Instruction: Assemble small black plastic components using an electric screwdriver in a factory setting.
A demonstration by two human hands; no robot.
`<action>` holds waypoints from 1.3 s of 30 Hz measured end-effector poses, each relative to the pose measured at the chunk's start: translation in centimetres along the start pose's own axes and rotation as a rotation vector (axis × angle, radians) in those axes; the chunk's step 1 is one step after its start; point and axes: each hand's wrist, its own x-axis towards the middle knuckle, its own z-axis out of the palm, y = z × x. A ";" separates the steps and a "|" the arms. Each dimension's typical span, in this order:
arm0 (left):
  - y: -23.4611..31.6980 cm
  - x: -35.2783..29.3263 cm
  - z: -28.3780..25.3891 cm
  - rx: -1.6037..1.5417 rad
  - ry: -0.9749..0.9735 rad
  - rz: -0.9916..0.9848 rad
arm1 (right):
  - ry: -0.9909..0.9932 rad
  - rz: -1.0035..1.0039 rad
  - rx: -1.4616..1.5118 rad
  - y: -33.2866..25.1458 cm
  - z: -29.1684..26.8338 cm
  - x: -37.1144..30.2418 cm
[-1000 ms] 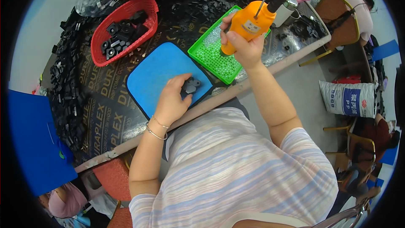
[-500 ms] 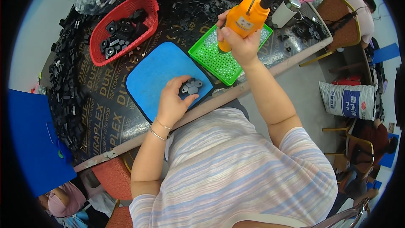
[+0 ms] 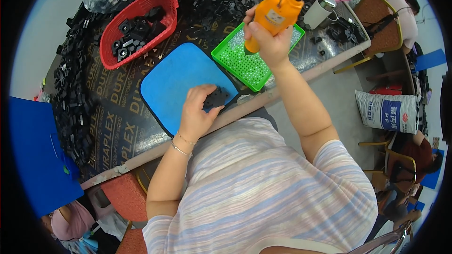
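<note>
Left hand (image 3: 197,115) fingers pinching black part (image 3: 215,99) on blue mat (image 3: 174,82); right hand (image 3: 268,42) fingers gripping orange screwdriver (image 3: 273,16)

The left hand (image 3: 197,113) is being held low, fingers curled in a closed grip; the right hand (image 3: 266,42) is being raised, fist clenched.

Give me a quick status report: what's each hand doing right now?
Left hand pressing black plastic part onto blue mat. Right hand gripping orange power screwdriver, tip over green tray. Nothing between them.
</note>
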 end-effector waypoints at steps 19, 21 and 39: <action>-0.8 1.0 -0.1 -0.071 -0.040 -0.171 | -0.303 0.140 0.304 -4.2 4.2 -2.2; -0.9 1.0 0.0 -0.083 -0.027 -0.160 | -0.333 0.156 0.253 -3.9 4.5 -2.2; -0.8 0.9 0.2 -0.108 -0.001 -0.122 | -0.404 0.253 0.311 -2.8 4.7 -2.7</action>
